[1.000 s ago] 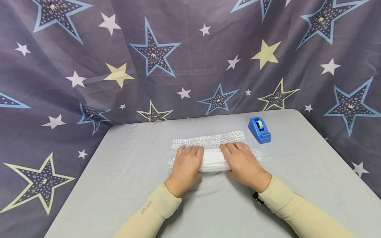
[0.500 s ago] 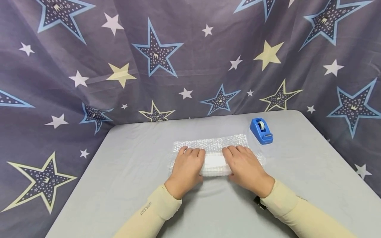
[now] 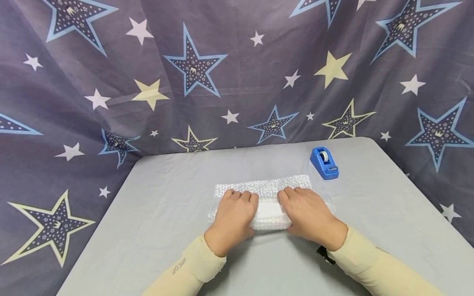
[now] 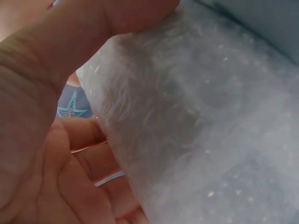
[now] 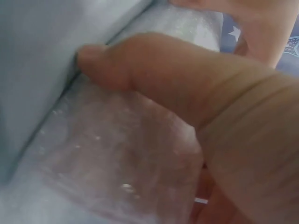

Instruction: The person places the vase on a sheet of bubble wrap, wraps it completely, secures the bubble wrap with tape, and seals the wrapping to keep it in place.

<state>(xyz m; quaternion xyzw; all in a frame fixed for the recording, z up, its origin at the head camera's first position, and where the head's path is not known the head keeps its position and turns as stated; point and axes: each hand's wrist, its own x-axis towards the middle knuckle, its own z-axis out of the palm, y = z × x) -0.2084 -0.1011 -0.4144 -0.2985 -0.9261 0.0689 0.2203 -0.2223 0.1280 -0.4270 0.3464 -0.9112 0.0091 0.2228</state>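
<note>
1. Behind the table hangs a star-printed curtain (image 3: pixel 229 76); it has no part in the work, so keep your attention below it.
2. The grey-covered table (image 3: pixel 174 176) gives you room around the bundle. Its cover shows slight wrinkles, so take care not to drag it along.
3. The bubble wrap (image 3: pixel 261 187) is around the table's middle, in front of you. Its near part is gathered into a thick roll between and under your hands, and a flat flap stretches beyond it on the far side. The step in hand looks like rolling; if so, turn the roll evenly toward that flap, keeping it snug and its edges lined up.
4. Your left hand (image 3: pixel 233 216) holds the left part, fingers curled over the top and far side, thumb on the near side. Match its pressure to the other.
5. Your right hand (image 3: pixel 309 213) grips the right part likewise, thumb laid across the near face. Squeeze lightly; too much force could burst bubbles or skew the roll.
6. The blue tape dispenser (image 3: pixel 324 164) stands beyond your right hand, apart from the wrap and probably within reach.
7. A white patch (image 3: pixel 268 209) shows between your hands; what it is, you cannot tell from here. Keep it centred.
</note>
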